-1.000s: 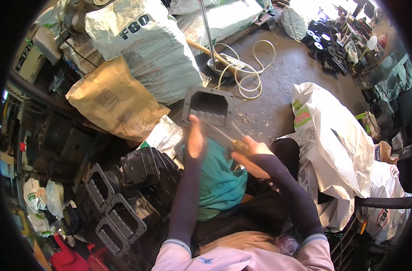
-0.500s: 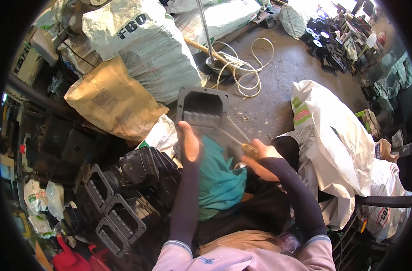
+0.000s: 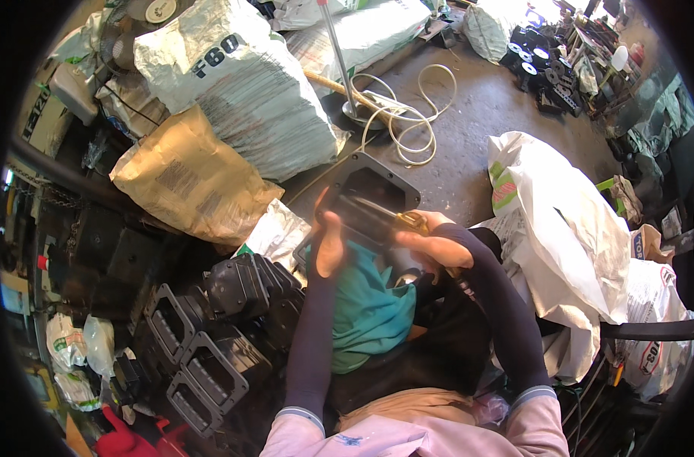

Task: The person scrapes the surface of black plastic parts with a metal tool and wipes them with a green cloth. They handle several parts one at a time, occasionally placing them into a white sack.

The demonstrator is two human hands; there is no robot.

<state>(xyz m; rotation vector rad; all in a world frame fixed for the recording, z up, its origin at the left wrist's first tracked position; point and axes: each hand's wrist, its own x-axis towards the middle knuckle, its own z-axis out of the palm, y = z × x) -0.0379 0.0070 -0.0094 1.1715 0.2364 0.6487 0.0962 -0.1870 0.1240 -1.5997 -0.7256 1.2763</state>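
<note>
Just above the teal cloth (image 3: pixel 370 312), motion blur smears the black housing (image 3: pixel 371 192), and details of its dark inside cannot be told. The person's left hand (image 3: pixel 331 245), at the cloth's upper left, is blurred, its fingers largely hidden by the housing. Upper right of the cloth, the right hand (image 3: pixel 437 245) covers part of a slim tool (image 3: pixel 413 221), whose blurred tip is indistinct. Far up-left of the cloth, print on the brown paper bag (image 3: pixel 191 171) is too small to read; far down-left, a red object (image 3: pixel 126 443) is cut by the lower edge
</note>
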